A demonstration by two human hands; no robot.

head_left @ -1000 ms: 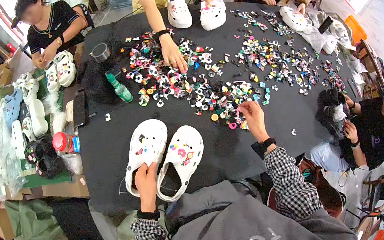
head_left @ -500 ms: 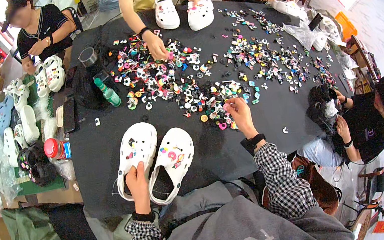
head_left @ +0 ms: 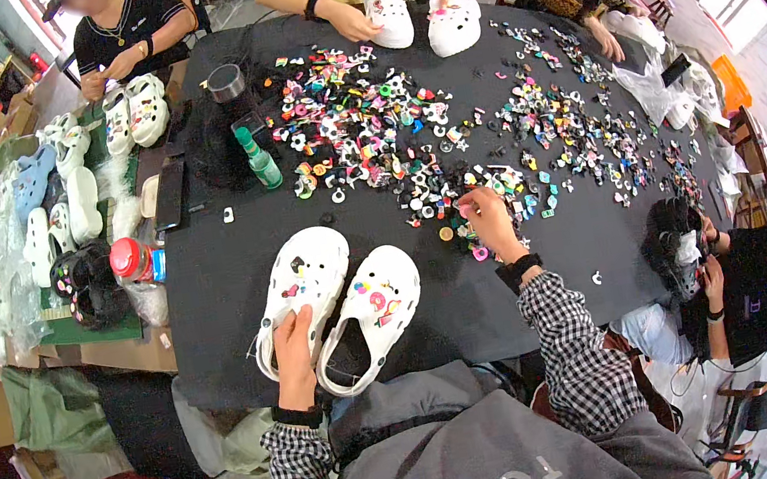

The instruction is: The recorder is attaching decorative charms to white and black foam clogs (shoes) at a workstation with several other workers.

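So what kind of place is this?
Probably a small workshop where people decorate clogs. A black table is strewn with colourful charms, several people sit round it, and white clogs lie in pairs.
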